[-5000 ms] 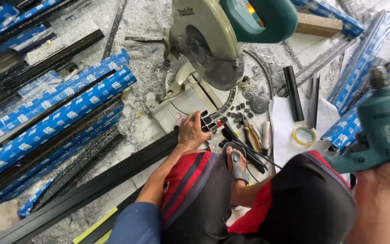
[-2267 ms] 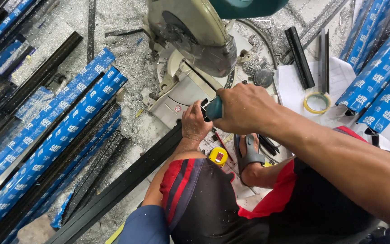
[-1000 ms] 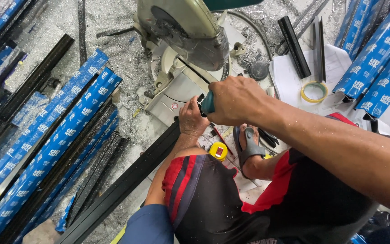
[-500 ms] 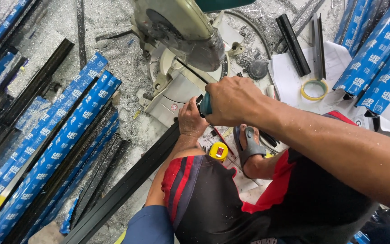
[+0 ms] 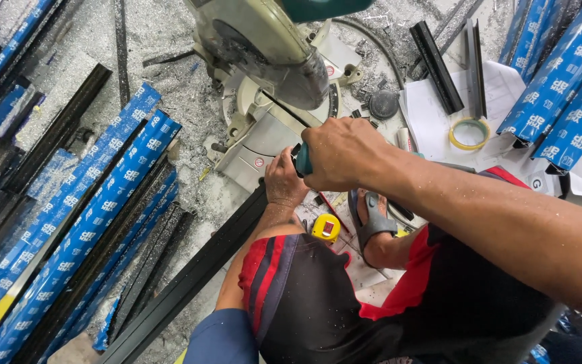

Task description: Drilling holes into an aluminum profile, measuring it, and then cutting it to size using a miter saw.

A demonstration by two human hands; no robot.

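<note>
My right hand (image 5: 345, 155) reaches in from the right and is shut on the teal handle of a power tool (image 5: 302, 160); most of the tool is hidden under my fingers. It sits just above the grey base of a mitre saw (image 5: 264, 47). Directly below it a co-worker's hand (image 5: 284, 182) presses on a long black metal profile (image 5: 190, 283) that runs from the saw base to the lower left. The co-worker crouches beneath me in a red and black shirt (image 5: 318, 303). My left hand is out of view.
Blue-wrapped profiles (image 5: 89, 222) lie in a stack at the left, more (image 5: 560, 81) at the upper right. A yellow tape measure (image 5: 326, 228), a roll of tape (image 5: 469, 133), short black offcuts (image 5: 437, 57) and white paper (image 5: 432, 121) lie near the saw. Metal shavings cover the floor.
Five seconds ago my right hand held the teal tool far out at the right; it has since moved to the saw base above the co-worker's hand. It has barely shifted over the last second.
</note>
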